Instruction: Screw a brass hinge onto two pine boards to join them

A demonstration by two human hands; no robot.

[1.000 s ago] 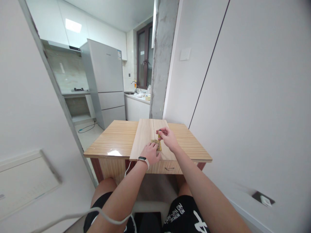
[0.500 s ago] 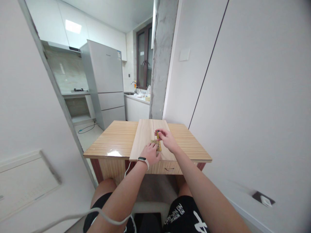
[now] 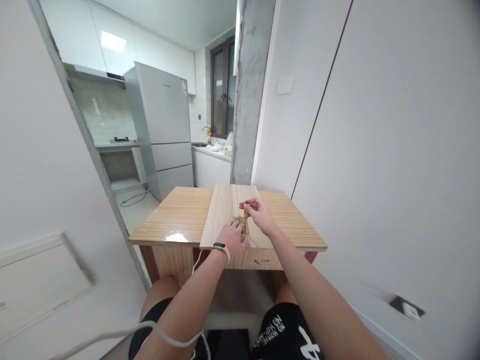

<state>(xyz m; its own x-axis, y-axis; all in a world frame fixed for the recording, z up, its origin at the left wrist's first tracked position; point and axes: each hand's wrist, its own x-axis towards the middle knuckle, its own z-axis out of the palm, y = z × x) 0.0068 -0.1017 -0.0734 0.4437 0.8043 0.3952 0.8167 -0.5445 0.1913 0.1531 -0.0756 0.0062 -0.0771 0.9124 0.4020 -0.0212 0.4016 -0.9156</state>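
Note:
On two pale wooden boards [image 3: 221,205] lying side by side, a brass-coloured hinge [image 3: 246,228] rests near the seam. My left hand [image 3: 232,237] bears down on it, fingertips on the metal and thumb toward the near side, holding it against the wood. My right hand [image 3: 259,214] pinches the handle of a short yellow-and-black screwdriver [image 3: 246,209], held upright above the hinge. The screwdriver's tip is too small to make out, and so is any screw under it. Part of the hinge is hidden by my left fingers.
The boards lie across a striped wooden desk [image 3: 180,210] with a drawer [image 3: 249,260] on its near side. A white cable [image 3: 165,336] crosses by my left forearm. Walls stand close on both sides; a fridge [image 3: 165,110] is beyond the desk.
My right hand and the screwdriver have shifted slightly to the right, and the fingers have turned a little on the handle. My left hand stays on the hinge.

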